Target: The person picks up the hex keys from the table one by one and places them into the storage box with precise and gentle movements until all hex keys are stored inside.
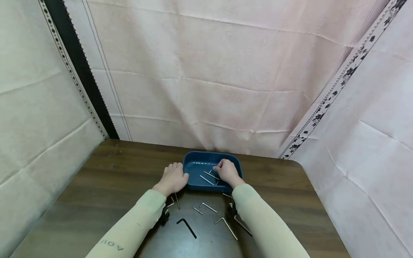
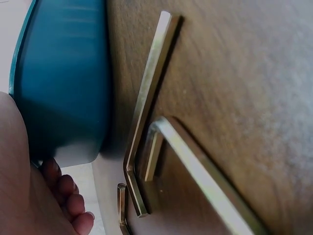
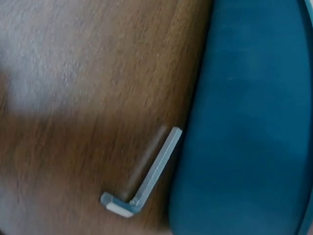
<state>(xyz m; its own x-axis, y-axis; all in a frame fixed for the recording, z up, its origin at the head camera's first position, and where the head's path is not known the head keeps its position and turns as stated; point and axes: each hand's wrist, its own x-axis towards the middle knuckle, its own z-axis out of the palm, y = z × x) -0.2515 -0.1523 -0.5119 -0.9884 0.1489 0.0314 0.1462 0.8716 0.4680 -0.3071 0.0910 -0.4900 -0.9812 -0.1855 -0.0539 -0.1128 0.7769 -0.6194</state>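
Note:
A blue tray point(image 1: 211, 187) stands near the table's back edge with several L-shaped hex keys point(image 1: 208, 180) lying in it. My left hand point(image 1: 172, 178) grips the tray's left end, thumb by the rim; in the left wrist view its curled fingers point(image 2: 73, 200) show under the tray's corner. Over the tray's right half, my right hand point(image 1: 228, 172) has its fingertips together, pinching what looks like a small hex key, mostly hidden by the fingers. The right wrist view shows a silver hex key point(image 3: 151, 174) on the table beside the tray wall, but not the hand.
More hex keys lie on the wooden table point(image 1: 96, 197) in front of the tray: a black one point(image 1: 188, 227), a brass-toned one point(image 1: 229, 228) and small silver ones point(image 1: 209, 207). Some lie partly under the forearms. Pale cloth point(image 1: 206, 89) hangs behind and at both sides.

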